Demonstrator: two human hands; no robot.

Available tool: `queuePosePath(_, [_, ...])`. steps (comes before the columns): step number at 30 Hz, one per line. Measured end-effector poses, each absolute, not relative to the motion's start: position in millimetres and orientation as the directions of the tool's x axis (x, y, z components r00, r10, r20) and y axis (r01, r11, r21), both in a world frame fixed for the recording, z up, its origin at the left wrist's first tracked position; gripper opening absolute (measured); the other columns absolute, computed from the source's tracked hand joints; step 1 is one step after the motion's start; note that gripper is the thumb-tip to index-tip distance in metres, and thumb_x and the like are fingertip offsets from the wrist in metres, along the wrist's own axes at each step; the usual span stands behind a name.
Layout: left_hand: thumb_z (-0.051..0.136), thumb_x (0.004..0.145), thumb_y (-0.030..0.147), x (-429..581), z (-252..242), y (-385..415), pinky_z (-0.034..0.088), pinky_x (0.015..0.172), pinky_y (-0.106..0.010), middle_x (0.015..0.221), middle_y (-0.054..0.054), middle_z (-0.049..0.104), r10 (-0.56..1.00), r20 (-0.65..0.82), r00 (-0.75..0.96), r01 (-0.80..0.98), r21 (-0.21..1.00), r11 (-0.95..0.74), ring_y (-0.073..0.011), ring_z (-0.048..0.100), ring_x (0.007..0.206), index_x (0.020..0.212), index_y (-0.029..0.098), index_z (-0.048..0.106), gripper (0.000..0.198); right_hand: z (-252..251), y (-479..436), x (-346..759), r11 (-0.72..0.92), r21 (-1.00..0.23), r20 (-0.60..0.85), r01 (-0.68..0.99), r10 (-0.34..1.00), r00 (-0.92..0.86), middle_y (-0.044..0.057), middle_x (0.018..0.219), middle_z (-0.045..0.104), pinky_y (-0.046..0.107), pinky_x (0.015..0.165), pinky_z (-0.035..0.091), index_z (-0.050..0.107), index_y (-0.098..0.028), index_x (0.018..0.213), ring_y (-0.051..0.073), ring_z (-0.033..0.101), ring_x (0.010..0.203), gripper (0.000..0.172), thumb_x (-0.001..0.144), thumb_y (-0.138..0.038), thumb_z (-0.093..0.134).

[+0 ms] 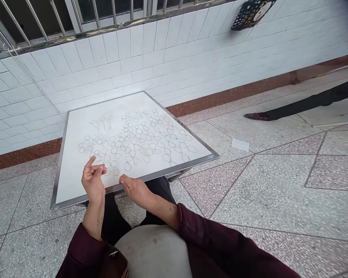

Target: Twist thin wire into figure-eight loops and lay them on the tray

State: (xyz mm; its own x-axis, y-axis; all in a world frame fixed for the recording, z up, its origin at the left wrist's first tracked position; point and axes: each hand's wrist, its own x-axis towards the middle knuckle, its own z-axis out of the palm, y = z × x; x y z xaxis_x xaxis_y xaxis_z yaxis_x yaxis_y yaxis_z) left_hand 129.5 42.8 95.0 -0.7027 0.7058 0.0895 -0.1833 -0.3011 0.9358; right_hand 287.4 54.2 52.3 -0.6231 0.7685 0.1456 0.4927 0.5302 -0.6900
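My left hand (pixel 93 180) is raised over the front edge of a white table (pixel 72 181), thumb and a finger pinched together and another finger lifted. What the pinch holds is too fine to make out. My right hand (pixel 137 192) is at the metal-rimmed front edge, its thumb and fingers closed; anything inside them is hidden. Between the hands shows a thin tan loop (pixel 115 171), and I cannot tell whether either hand touches it. Many thin wire-like loops, several twisted into figure-eights (pixel 128 166), lie spread over the tabletop.
Behind the table stands a white tiled wall (pixel 113 69) with a barred window (pixel 104 13). A dark patterned bag (pixel 251 14) hangs on it. On the right, another person's leg (pixel 307 104) reaches across the speckled floor, near a white paper (pixel 240 144).
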Motion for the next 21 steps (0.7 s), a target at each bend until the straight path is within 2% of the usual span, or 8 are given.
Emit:
queuePosePath(5, [0.083,0.065,0.020,102,101,50,0.050,0.069,-0.029,0.072,0.001,0.067,0.648,0.106,-0.754,-0.189,0.910,-0.368,-0.0152,0.067,0.075,0.111,0.018,0.069,0.048,35,52,306,0.480,-0.746,0.126,0.462,0.782,-0.610,-0.003,0.057,0.051,0.026,0.054,0.035,0.054,-0.019,0.089,0.013,0.046,0.051,0.016,0.097,-0.018,0.041])
queuePosePath(8, [0.085,0.063,0.020,90,111,58,0.050,0.072,-0.029,0.068,0.004,0.064,0.646,0.097,-0.757,-0.216,0.896,-0.388,-0.0147,0.067,0.075,0.122,0.021,0.065,0.062,38,66,316,0.437,-0.797,0.130,0.417,0.798,-0.588,-0.002,0.061,0.055,0.025,0.056,0.041,0.054,-0.019,0.096,0.013,0.049,0.051,0.023,0.101,-0.024,0.032])
queuePosePath(10, [0.085,0.063,0.022,93,115,64,0.049,0.072,-0.028,0.069,0.004,0.065,0.682,0.070,-0.728,-0.256,0.895,-0.364,-0.0148,0.068,0.076,0.127,0.023,0.062,0.068,49,85,318,0.391,-0.853,0.139,0.346,0.809,-0.571,-0.002,0.066,0.057,0.025,0.057,0.045,0.054,-0.019,0.104,0.013,0.052,0.054,0.030,0.104,-0.031,0.027])
queuePosePath(14, [0.085,0.063,0.022,110,116,78,0.049,0.072,-0.028,0.074,0.001,0.068,0.733,0.026,-0.679,-0.321,0.888,-0.329,-0.0143,0.068,0.076,0.128,0.020,0.060,0.069,79,128,305,0.248,-0.965,0.149,0.083,0.782,-0.605,0.004,0.084,0.063,0.026,0.066,0.052,0.061,-0.017,0.100,0.013,0.058,0.068,0.039,0.102,-0.044,0.033])
queuePosePath(17, [0.084,0.062,0.021,118,115,86,0.050,0.074,-0.029,0.072,0.001,0.068,0.745,0.026,-0.667,-0.349,0.872,-0.343,-0.0142,0.068,0.076,0.127,0.017,0.059,0.070,94,147,288,0.316,-0.939,0.159,0.132,0.742,-0.651,0.004,0.081,0.066,0.024,0.063,0.049,0.066,-0.017,0.095,0.013,0.058,0.069,0.040,0.098,-0.049,0.042])
queuePosePath(21, [0.084,0.061,0.020,121,113,91,0.053,0.077,-0.032,0.068,0.003,0.065,0.756,0.033,-0.654,-0.374,0.854,-0.361,-0.0144,0.067,0.075,0.125,0.015,0.058,0.069,97,149,268,0.452,-0.867,0.232,0.208,0.736,-0.636,-0.001,0.069,0.064,0.023,0.062,0.042,0.067,-0.018,0.088,0.012,0.054,0.063,0.025,0.091,-0.042,0.059])
